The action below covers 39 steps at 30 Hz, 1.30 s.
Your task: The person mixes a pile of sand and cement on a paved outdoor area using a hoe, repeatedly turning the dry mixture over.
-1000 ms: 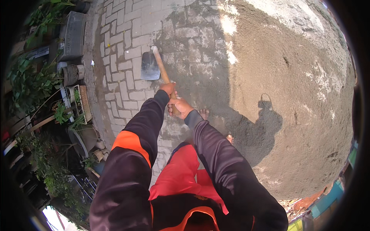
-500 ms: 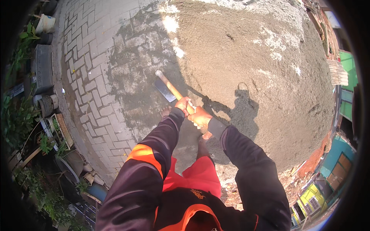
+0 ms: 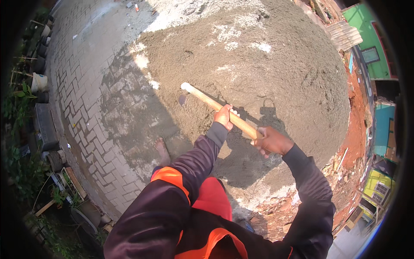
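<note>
Both my hands are closed around the wooden handle of a hoe (image 3: 203, 98). My left hand (image 3: 224, 117) grips it about midway, while my right hand (image 3: 273, 141) holds the rear end, to the right and nearer to me. The hoe's head points away to the left, over the edge of a broad heap of grey sand-like mix (image 3: 284, 64). Only a small dark part of its blade (image 3: 182, 100) shows; the remainder is hidden, and I cannot tell how deep it sits. White powdery patches (image 3: 230, 34) lie across the heap.
My bare foot (image 3: 162, 151) stands on mix-smeared paving left of the heap. Grey block paving (image 3: 77, 112) runs along the left, bordered by plants, a white bucket (image 3: 39, 82) and a dark trough (image 3: 45, 125). Reddish rubble (image 3: 276, 211) lies near right; a corrugated sheet (image 3: 343, 35) is beyond.
The hoe has swung from over the paving to the heap's edge, its blade now mostly hidden. My hands have spread apart along the handle, the right moving rightward. My view has shifted right.
</note>
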Each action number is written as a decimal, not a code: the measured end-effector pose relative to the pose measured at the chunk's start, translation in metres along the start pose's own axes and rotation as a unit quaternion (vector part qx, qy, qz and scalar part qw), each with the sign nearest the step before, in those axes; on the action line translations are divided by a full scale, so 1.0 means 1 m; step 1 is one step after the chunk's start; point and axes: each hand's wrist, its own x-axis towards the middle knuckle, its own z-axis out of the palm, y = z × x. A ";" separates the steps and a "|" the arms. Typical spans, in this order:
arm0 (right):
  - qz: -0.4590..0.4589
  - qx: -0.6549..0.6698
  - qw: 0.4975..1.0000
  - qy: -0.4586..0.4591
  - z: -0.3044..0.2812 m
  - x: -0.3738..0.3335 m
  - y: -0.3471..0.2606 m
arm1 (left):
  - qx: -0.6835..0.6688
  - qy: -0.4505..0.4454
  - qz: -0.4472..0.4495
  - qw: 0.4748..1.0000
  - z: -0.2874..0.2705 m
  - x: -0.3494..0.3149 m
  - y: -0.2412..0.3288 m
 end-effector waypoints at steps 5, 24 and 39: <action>-0.041 -0.195 0.965 0.169 -0.086 -0.218 0.072 | -0.042 -0.066 -0.021 0.997 0.139 -0.021 -0.038; 0.036 -0.253 0.945 0.204 0.040 -0.101 0.257 | -0.046 0.060 -0.063 0.995 -0.073 -0.094 -0.047; 0.036 0.171 0.926 -0.335 0.590 0.346 -0.102 | -0.054 0.342 0.204 0.916 -0.533 -0.173 0.314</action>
